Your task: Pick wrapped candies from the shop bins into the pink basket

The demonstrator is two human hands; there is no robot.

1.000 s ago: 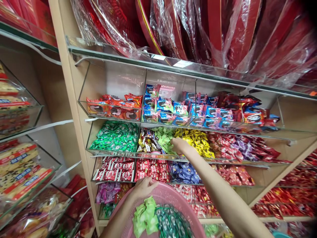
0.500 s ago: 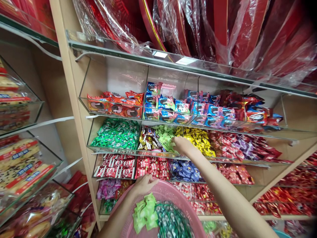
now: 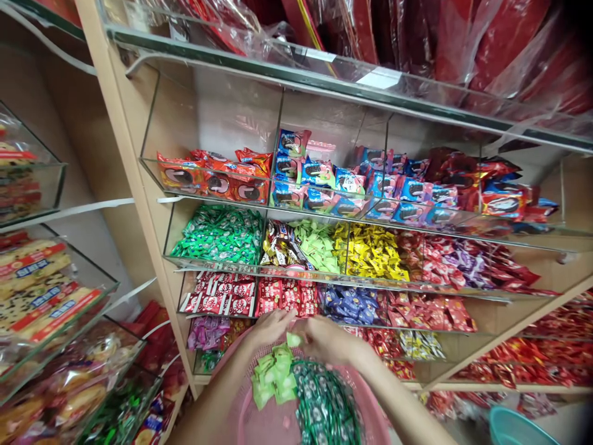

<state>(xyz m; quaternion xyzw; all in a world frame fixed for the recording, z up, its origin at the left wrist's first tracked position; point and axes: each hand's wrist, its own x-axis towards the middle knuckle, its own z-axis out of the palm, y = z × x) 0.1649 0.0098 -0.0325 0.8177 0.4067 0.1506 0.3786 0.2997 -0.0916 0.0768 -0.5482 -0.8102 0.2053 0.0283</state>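
Note:
A pink perforated plastic basket [image 3: 273, 426] is in front of me, low in the view. Light green wrapped candies [image 3: 273, 377] lie in its left part, and dark green wrapped candies [image 3: 327, 402] fill its right part. My left hand [image 3: 273, 329] is closed on the basket's far rim, its fingertips partly hidden. Over the basket, beside it, my right hand [image 3: 328, 341] is closed, with a light green candy [image 3: 294, 339] at its fingertips. More light green candies [image 3: 319, 244] sit in a shelf bin between chocolate-coloured packets [image 3: 281, 242] and yellow candies [image 3: 375, 250].
Glass-fronted shelves hold green candies [image 3: 220, 235], blue snack packs [image 3: 319, 173], red packets [image 3: 222, 293] and dark blue candies [image 3: 349, 303]. A glass shelf edge [image 3: 296, 77] runs overhead. Packaged pastries [image 3: 46, 290] stand at left. A turquoise basin [image 3: 519, 426] is at lower right.
My right hand has come down from the light green candy bin to the basket, with a light green candy at its fingertips. My left hand stays at the rim. The view has shifted slightly.

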